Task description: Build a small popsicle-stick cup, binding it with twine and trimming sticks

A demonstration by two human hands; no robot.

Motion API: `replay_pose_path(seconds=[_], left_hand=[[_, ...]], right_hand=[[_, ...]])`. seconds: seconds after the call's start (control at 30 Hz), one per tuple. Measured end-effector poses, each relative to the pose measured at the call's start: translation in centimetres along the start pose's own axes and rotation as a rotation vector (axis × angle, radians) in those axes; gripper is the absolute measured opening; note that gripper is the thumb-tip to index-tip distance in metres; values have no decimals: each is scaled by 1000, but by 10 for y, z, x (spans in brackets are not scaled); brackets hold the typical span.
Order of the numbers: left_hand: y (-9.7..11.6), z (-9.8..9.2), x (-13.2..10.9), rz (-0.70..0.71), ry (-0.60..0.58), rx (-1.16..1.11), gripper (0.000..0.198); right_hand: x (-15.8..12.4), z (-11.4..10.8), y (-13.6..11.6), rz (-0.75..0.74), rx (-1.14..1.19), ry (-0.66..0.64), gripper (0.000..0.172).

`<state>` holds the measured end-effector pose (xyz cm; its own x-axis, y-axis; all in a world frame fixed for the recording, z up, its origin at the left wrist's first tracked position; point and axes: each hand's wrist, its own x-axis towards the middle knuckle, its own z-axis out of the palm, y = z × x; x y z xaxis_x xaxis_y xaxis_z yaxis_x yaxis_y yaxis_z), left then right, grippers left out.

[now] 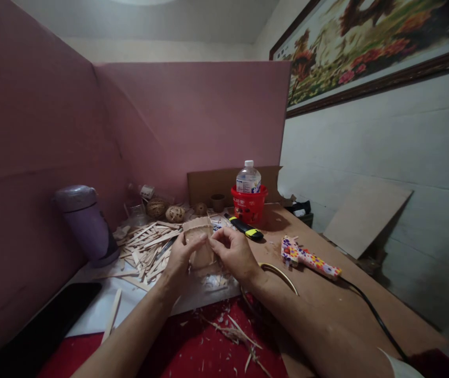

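Between my hands is a small model (201, 254) that looks built from pale wooden craft sticks, with a ridged, roof-like top. My left hand (181, 257) is closed round its left side, the thumb lying across the front. On the other side, my right hand (234, 252) has thumb and forefinger pinched together close to the model's right edge. Whatever sits in that pinch is too small to make out. Loose craft sticks (146, 249) lie heaped to the left of the model, and wood scraps (216, 283) are scattered just below it.
A purple flask (86, 226) and a black phone-like slab (47, 320) are at left. Behind are twine balls (156, 208) and a red bucket (248, 206) holding a plastic bottle (248, 178). A yellow-black utility knife (246, 228) and a flowered glue gun (307, 257) with a cord lie right.
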<state>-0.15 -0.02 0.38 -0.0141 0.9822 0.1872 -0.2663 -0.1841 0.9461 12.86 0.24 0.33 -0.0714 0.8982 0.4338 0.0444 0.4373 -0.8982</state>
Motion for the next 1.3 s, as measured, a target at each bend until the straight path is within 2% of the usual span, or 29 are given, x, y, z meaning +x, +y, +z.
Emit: replay_pose_path(seconds=[0.17, 0.3, 0.4, 0.53, 0.67, 0.9, 1.07, 1.17, 1.3], left_hand=[[5, 1, -3, -45, -56, -62, 35], [4, -1, -1, -4, 11, -69, 34], [-1, -5, 2, 7, 39, -55, 38], [-5, -9, 6, 13, 64, -38, 44], [-3, -8, 7, 56, 108, -20, 46], [1, -9, 8, 89, 129, 5, 50], [-5, -10, 22, 239, 169, 110, 52], [-12, -8, 32, 264, 131, 163, 56], [-20, -5, 40, 291, 93, 277, 58]], right_hand=[[-6, -1, -2, -77, -27, 4, 13], [-13, -2, -8, -233, -241, 18, 12], [-16, 0, -11, -272, -338, 3, 7], [-14, 1, -6, -191, -330, -14, 5], [-8, 0, -1, -58, -243, -37, 12], [-2, -2, -3, 175, 161, -60, 19], [3, -4, 7, 222, 237, 89, 28], [9, -7, 15, 213, 234, 192, 31], [12, -10, 22, 214, 215, 244, 30]])
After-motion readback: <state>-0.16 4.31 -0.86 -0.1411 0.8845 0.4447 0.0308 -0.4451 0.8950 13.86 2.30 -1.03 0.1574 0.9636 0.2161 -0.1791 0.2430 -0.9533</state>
